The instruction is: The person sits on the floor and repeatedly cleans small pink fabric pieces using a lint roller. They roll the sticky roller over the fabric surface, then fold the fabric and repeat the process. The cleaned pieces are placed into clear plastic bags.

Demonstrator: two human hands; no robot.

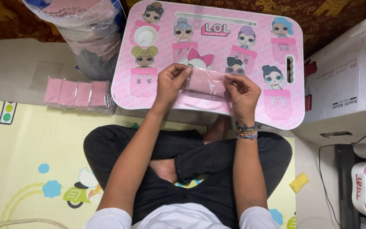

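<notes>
Currently: left hand and right hand both pinch pink cloth in clear packet | over pink cartoon surface | 4 pink packets left on floor.

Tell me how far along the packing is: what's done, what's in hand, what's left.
Done: a row of pink packets sits stacked on the floor beside the lap table. In hand: the left hand and right hand hold a pink cloth in a clear sleeve over the table. Left: a big plastic bag with more cloth pieces sits nearby; how many are in it cannot be told.
</notes>
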